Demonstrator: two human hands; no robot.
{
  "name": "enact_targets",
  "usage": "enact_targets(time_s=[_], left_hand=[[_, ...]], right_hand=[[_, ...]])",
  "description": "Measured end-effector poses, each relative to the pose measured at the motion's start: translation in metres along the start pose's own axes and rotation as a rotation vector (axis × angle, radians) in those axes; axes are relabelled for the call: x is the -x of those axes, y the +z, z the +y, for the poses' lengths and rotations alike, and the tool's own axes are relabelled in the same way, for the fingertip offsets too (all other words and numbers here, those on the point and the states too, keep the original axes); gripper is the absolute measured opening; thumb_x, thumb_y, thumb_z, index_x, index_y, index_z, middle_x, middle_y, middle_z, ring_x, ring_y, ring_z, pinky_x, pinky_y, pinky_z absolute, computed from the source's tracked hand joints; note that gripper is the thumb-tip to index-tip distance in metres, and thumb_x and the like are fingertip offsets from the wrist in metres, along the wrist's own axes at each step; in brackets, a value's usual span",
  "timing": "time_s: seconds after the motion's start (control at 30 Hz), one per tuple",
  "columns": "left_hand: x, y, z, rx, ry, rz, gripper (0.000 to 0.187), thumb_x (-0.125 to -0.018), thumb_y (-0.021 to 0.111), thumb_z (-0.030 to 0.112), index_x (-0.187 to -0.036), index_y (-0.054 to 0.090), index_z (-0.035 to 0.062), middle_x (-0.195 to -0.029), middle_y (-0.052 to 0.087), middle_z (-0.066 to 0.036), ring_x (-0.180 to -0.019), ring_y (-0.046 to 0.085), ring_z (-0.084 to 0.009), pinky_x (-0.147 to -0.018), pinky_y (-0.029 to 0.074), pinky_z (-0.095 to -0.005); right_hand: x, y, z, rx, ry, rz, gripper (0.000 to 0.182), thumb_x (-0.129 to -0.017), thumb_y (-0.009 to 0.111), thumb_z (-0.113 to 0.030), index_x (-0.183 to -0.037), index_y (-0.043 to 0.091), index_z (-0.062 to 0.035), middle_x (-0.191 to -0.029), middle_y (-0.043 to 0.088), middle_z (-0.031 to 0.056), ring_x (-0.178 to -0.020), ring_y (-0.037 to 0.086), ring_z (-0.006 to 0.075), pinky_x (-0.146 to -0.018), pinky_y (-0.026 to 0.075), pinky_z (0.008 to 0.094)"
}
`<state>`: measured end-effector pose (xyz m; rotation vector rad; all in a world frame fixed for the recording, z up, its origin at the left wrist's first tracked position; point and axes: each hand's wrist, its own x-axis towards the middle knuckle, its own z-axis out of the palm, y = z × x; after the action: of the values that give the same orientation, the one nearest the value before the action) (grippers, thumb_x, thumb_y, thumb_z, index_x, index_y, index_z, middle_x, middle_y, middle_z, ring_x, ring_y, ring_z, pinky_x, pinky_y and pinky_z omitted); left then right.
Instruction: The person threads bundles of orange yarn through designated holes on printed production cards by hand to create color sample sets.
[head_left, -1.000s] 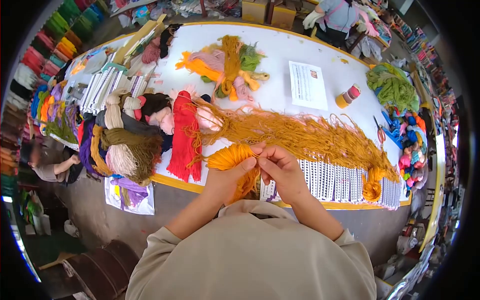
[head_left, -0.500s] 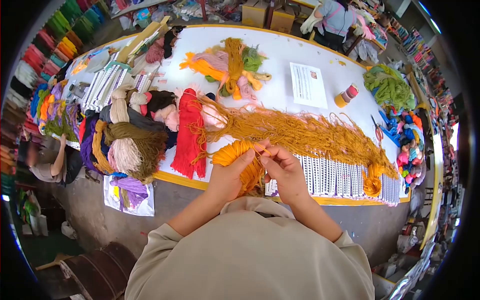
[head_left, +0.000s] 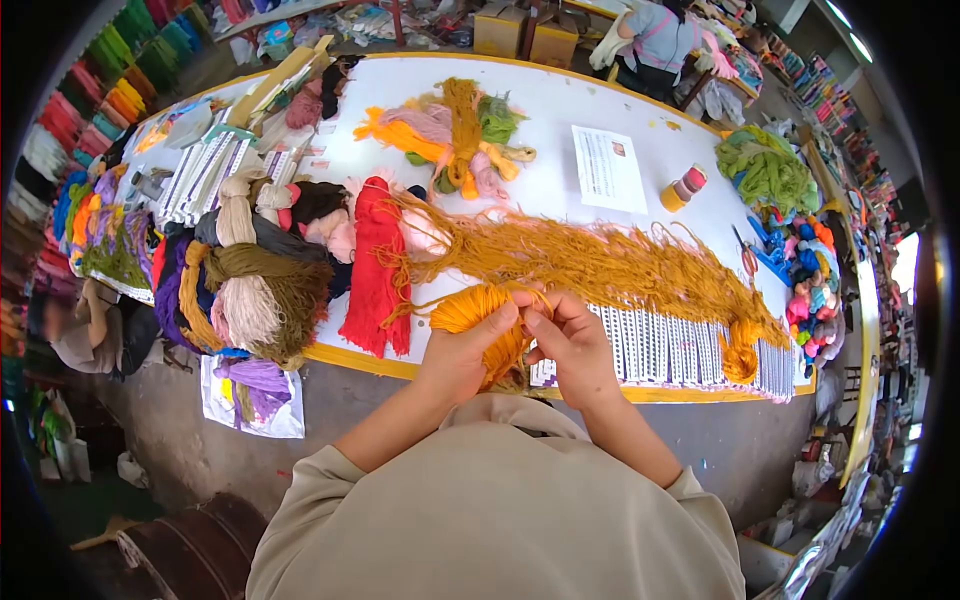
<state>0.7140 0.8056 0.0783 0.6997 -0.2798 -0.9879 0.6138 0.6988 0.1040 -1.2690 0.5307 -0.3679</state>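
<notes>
My left hand (head_left: 465, 350) is closed on an orange yarn bundle (head_left: 478, 310) near the table's front edge. Close beside it, my right hand (head_left: 570, 345) pinches at the bundle's upper right end, its fingertips almost meeting those of my left; a thin orange strand shows between them. Behind both hands stretches a long heap of loose golden-brown yarn (head_left: 600, 262). Under its front side lie rows of printed white cards (head_left: 660, 350). A red yarn bundle (head_left: 374, 270) is left of my hands.
Mixed skeins (head_left: 270, 280) pile up at the left of the white table (head_left: 540, 100). Farther back are a printed sheet (head_left: 608, 168), thread cones (head_left: 684, 188), scissors (head_left: 746, 255) and green yarn (head_left: 765, 170). One person (head_left: 655, 45) is at the back, another (head_left: 90, 335) at the left.
The view has shifted slightly. My hands keep nearly the same pose on the orange bundle. The person at the left has moved an arm.
</notes>
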Motion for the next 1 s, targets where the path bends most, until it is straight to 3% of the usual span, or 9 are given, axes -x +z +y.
enact_targets(time_s=[0.23,0.37,0.6,0.67,0.83,0.87,0.93,1.0], left_hand=[[0.001,-0.004,0.006,0.064,-0.069,0.017,0.028,-0.098,0.052,0.015,-0.117,0.061,-0.0039,-0.125,0.059,-0.016,-0.114,0.057,-0.0233,-0.096,0.047,-0.0376],[0.001,-0.003,0.003,0.024,-0.094,-0.026,0.029,-0.098,0.052,0.016,-0.117,0.061,-0.0044,-0.125,0.06,-0.017,-0.113,0.057,-0.0229,-0.096,0.047,-0.0373],[0.0,-0.017,0.0,0.007,-0.026,-0.073,0.028,-0.099,0.051,0.016,-0.114,0.061,-0.0047,-0.125,0.059,-0.016,-0.11,0.058,-0.0222,-0.094,0.048,-0.037],[0.001,-0.016,0.003,-0.012,0.002,-0.084,0.028,-0.099,0.051,0.017,-0.113,0.062,-0.0047,-0.125,0.059,-0.016,-0.109,0.058,-0.0219,-0.093,0.049,-0.0367],[0.008,-0.012,0.008,0.012,-0.074,-0.057,0.027,-0.098,0.052,0.015,-0.114,0.062,-0.0041,-0.123,0.061,-0.013,-0.106,0.059,-0.0195,-0.088,0.05,-0.0346],[0.009,-0.014,0.007,0.014,-0.08,-0.057,0.027,-0.098,0.052,0.015,-0.114,0.062,-0.0041,-0.123,0.061,-0.013,-0.106,0.059,-0.0195,-0.088,0.05,-0.0346],[0.011,-0.021,0.004,-0.14,-0.055,-0.089,0.028,-0.097,0.052,0.014,-0.118,0.06,-0.0026,-0.13,0.056,-0.015,-0.115,0.056,-0.0245,-0.099,0.045,-0.0388],[0.012,-0.026,0.005,-0.096,-0.061,-0.089,0.026,-0.097,0.052,0.012,-0.117,0.061,-0.0022,-0.13,0.057,-0.015,-0.115,0.057,-0.0245,-0.098,0.046,-0.0389]], right_hand=[[0.005,-0.005,0.001,-0.257,0.088,0.007,0.01,-0.096,0.057,-0.015,-0.103,0.059,-0.0082,-0.085,0.061,-0.0005,-0.067,0.052,0.0027,-0.058,0.051,0.0197],[0.006,-0.002,0.009,0.095,0.046,0.039,0.011,-0.092,0.063,-0.01,-0.103,0.061,-0.0065,-0.088,0.061,-0.0016,-0.077,0.057,0.004,-0.06,0.053,0.0206],[0.013,0.005,0.004,-0.048,0.059,0.039,0.01,-0.094,0.06,-0.011,-0.102,0.06,-0.0064,-0.088,0.062,0.0009,-0.075,0.057,0.0051,-0.059,0.053,0.0216],[0.011,0.003,0.007,-0.239,0.076,0.029,0.008,-0.094,0.059,-0.01,-0.101,0.059,-0.0064,-0.087,0.062,0.002,-0.073,0.058,0.0055,-0.058,0.053,0.0219],[0.012,0.014,0.009,-0.083,0.067,0.093,0.008,-0.094,0.06,-0.011,-0.099,0.06,-0.0055,-0.088,0.063,0.0009,-0.071,0.058,0.0057,-0.061,0.052,0.0216],[0.012,0.016,0.012,-0.023,0.048,0.077,0.008,-0.093,0.061,-0.009,-0.1,0.061,-0.0057,-0.088,0.062,-0.001,-0.069,0.055,0.0033,-0.058,0.048,0.0198],[0.01,0.017,0.02,-0.026,0.009,0.048,0.011,-0.09,0.064,-0.005,-0.101,0.064,-0.0056,-0.089,0.061,-0.0036,-0.068,0.052,0.0012,-0.057,0.043,0.0176],[0.013,0.022,0.019,-0.054,0.027,0.066,0.011,-0.091,0.063,-0.005,-0.102,0.064,-0.0061,-0.091,0.061,-0.0035,-0.071,0.053,0.0013,-0.059,0.045,0.0177]])
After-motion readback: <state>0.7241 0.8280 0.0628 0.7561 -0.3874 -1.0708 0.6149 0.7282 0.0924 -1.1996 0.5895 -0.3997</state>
